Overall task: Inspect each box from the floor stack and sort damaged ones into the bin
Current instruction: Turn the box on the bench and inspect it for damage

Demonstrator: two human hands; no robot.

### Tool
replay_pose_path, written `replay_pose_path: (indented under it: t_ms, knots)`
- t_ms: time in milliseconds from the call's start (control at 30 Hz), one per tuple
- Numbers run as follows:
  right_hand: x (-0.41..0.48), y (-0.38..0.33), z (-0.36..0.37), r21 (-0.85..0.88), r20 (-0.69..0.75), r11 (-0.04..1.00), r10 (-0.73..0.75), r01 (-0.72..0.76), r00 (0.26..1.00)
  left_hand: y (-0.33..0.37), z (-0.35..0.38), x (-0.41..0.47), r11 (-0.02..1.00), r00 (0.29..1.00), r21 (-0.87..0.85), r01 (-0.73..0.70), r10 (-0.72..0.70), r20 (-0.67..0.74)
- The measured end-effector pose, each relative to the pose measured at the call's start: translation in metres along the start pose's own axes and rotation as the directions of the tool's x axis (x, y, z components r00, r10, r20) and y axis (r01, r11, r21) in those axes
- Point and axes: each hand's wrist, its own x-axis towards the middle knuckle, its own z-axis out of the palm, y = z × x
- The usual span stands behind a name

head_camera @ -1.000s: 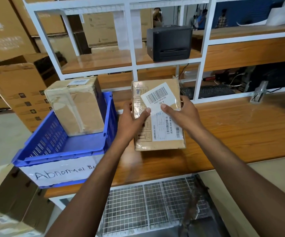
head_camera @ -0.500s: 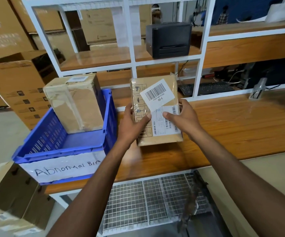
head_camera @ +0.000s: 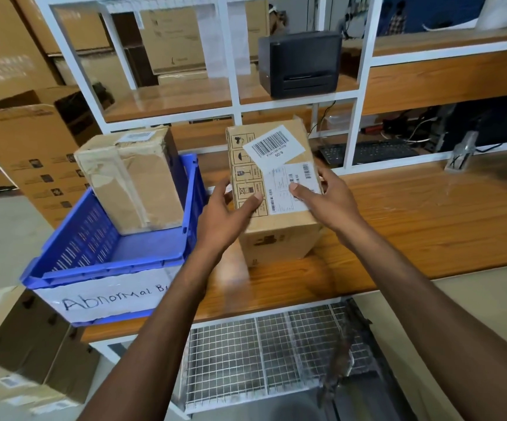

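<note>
Left hand [head_camera: 224, 221] and right hand [head_camera: 332, 202] grip the box [head_camera: 279, 241] at the bench [head_camera: 422, 217], thumbs on its labelled face. A taped box [head_camera: 136, 186] stands in the bin [head_camera: 106, 264].

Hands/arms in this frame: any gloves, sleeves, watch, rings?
No gloves: the left hand and right hand are both bare. No rings, watch or wristband show on either. The left forearm and right forearm are uncovered down to the frame edge, with no sleeve in view.
</note>
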Motion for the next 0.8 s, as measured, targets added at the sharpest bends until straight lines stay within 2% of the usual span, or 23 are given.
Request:
replay_pose_path:
  t_ms: [100, 200, 333, 367, 600, 667, 767, 800]
  knots:
    - [0.005, -0.004, 0.003, 0.000, -0.034, 1.000, 0.006, -0.006, 0.999, 0.006, 0.001, 0.003, 0.997, 1.000, 0.067, -0.025, 0.026, -0.008]
    - [0.007, -0.007, 0.000, 0.005, 0.012, 1.000, 0.024, -0.024, 1.000, 0.010, 0.000, 0.006, 0.996, 1.000, 0.092, -0.008, 0.007, 0.003]
    - [0.001, -0.001, -0.008, 0.109, 0.236, 0.993, 0.025, -0.052, 0.971, 0.012, -0.005, -0.002, 0.998, 0.970, -0.005, 0.069, -0.065, 0.232]
    - [0.000, 0.002, -0.008, 0.106, 0.257, 0.994, 0.007, -0.036, 0.966, 0.011, -0.004, -0.003, 0.998, 0.967, -0.002, 0.064, -0.062, 0.248]
    - [0.004, -0.004, -0.004, 0.147, 0.187, 0.989, 0.000, -0.028, 0.982, 0.016, 0.007, -0.003, 0.999, 0.995, 0.017, 0.039, -0.040, 0.089]
    - [0.003, -0.004, -0.007, 0.144, 0.219, 0.990, -0.029, -0.003, 0.975, 0.013, 0.004, -0.003, 0.999, 0.993, 0.018, 0.028, -0.030, 0.115]
    - [-0.005, 0.002, -0.014, 0.114, 0.277, 0.993, -0.067, 0.036, 0.959, 0.003, -0.002, -0.010, 1.000, 0.966, -0.018, 0.014, -0.009, 0.260]
    - [-0.007, 0.004, -0.014, 0.112, 0.275, 0.993, -0.071, 0.041, 0.959, -0.001, -0.002, -0.012, 1.000, 0.963, 0.003, -0.011, 0.010, 0.268]
